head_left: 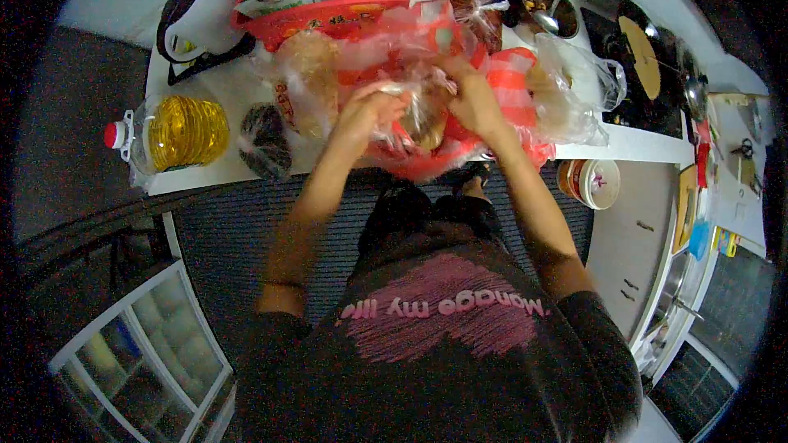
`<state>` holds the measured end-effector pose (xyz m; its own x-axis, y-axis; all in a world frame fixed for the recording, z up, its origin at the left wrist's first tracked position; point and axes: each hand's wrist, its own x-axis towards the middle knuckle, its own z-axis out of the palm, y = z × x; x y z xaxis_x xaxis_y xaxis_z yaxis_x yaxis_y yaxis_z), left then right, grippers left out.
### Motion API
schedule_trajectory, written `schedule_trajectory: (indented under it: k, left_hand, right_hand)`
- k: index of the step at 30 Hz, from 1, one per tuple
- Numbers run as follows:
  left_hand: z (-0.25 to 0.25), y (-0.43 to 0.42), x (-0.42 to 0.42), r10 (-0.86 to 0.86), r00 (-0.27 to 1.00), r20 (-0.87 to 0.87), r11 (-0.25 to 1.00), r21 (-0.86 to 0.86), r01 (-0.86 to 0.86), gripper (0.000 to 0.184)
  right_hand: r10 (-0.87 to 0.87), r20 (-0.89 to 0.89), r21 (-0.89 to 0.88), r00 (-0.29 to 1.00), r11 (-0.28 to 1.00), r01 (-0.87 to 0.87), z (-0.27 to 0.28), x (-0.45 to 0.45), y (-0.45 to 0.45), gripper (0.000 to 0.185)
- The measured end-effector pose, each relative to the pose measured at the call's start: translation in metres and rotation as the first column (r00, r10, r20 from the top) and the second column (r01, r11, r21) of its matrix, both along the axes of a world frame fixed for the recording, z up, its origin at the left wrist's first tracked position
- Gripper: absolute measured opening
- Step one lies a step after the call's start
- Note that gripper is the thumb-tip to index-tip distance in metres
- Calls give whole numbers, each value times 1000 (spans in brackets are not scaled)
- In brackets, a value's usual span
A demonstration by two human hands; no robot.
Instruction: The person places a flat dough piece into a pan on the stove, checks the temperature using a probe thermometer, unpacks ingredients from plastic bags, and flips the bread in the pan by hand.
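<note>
My left hand point(373, 115) is closed on the gathered plastic of a clear plastic bag point(425, 127) with something brownish in it. At the bag's other side, my right hand point(476, 105) has its fingers curled on the plastic too. Both hands are slightly blurred, and some fingertips are hidden by the film. Under and around them spreads a red-and-white striped plastic bag point(513, 82), crumpled over the counter edge. Left of my left hand stands a clear bag with pale brown contents point(309, 74). Another clear bag point(566, 86) lies to the right.
A bottle of yellow oil point(189, 131) and a dark bag point(265, 139) lie on the left. Behind are a white jug point(197, 20), a red basket point(320, 16) and a pot with a ladle point(552, 12). A white bucket point(601, 184) stands below the counter.
</note>
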<state>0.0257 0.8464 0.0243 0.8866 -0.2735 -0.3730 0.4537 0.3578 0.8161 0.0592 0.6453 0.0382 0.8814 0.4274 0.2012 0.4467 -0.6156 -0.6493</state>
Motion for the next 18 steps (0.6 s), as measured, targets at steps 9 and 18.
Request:
schedule_trajectory:
  k: [9, 18]
  left_hand:
    - [-45, -30, -22, 22, 990, -142, 981, -188, -49, 31]
    - [-61, -47, -50, -179, 941, 288, 826, 564, -16, 15]
  right_hand:
    - [-157, -109, 20, 982, 987, 160, -59, -46, -17, 38]
    - [-45, 150, -52, 988, 997, 53, -85, -37, -20, 23]
